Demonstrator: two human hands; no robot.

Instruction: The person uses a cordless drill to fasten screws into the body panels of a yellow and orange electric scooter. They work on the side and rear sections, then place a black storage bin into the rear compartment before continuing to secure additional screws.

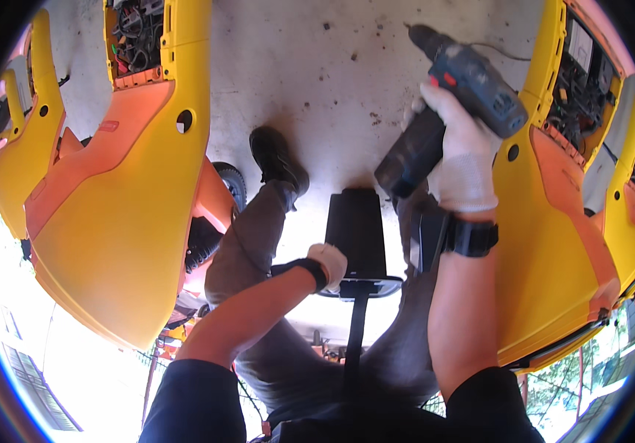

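My right hand, in a white glove, is wrapped round the grip of a dark cordless drill with a red detail near its trigger. The drill is raised, its chuck pointing to the upper left and its thick battery end toward the lower left. Lower down, my left hand, gloved too, is closed beside a black flat-faced, box-like object with a rounded rim. What its fingers hold, if anything, is hidden.
Large yellow and orange vehicle body panels stand close on my left and right, with exposed wiring at the upper left. A wheel shows by the left panel. My shoe rests on the stained concrete floor. A thin cable lies near the drill.
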